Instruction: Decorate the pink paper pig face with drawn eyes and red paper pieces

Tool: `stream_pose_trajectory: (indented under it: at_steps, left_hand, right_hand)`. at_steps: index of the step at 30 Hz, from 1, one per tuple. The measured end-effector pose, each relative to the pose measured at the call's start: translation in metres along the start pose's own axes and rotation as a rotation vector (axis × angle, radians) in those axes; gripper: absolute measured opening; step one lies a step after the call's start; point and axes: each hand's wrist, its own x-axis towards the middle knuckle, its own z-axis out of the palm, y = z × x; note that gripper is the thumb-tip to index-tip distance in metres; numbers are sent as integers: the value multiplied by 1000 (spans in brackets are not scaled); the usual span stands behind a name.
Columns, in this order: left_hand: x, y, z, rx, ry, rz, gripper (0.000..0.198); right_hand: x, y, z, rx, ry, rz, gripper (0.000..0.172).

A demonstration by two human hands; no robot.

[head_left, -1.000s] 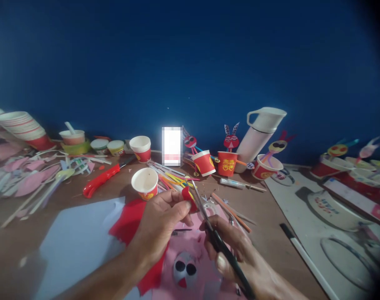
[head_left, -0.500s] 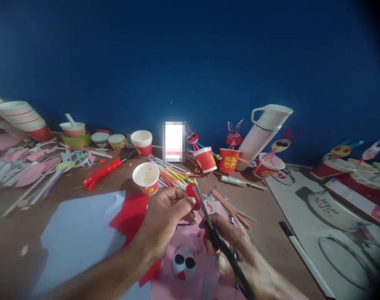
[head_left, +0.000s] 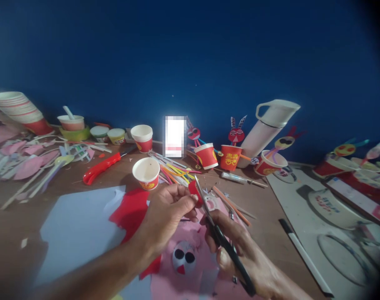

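Note:
Between the thumb and fingers of my left hand (head_left: 169,208) is a small piece of red paper (head_left: 194,189). My right hand (head_left: 236,239) grips black-handled scissors (head_left: 219,237), their blades pointing up and away along the right edge of the red piece. Whether the blades are parted is hard to make out. Below my hands, a pale round cut-out face (head_left: 184,259) with two black eyes and a red beak-like triangle lies on pink paper (head_left: 164,281). A larger red sheet (head_left: 132,212) and a light blue-white sheet (head_left: 80,229) lie left of my left wrist.
Paper cups (head_left: 146,173) stand behind my hands, near coloured strips (head_left: 177,168). A red-handled knife (head_left: 102,167) lies left. Cups with paper figures (head_left: 230,158) and a leaning white flask (head_left: 265,129) line the blue wall. Paper scraps (head_left: 30,160) cover the far left; a grey board (head_left: 290,200) lies right.
The view has shifted slightly. My hands hold nearly the same pose, with the red paper and scissors still close together.

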Motion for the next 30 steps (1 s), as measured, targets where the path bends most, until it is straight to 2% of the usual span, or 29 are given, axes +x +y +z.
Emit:
stream_pose_trajectory:
  at_steps: [7,15,22,30]
  left_hand:
    - [3,-2,-2,-22,-20,17,12]
    - [1,-3,-4,-10,-33,27,8]
    - [0,-4,-5,-7,-71,34,9]
    - [2,-5,-6,-57,-92,0,8]
  right_hand:
    - [4,-3,2,97,-43,-21,73]
    - [4,-8,3,118,-9,2,69]
    - [7,-15,5,186,-65,-65,54]
    - [8,-21,7,145,-24,-64,58]
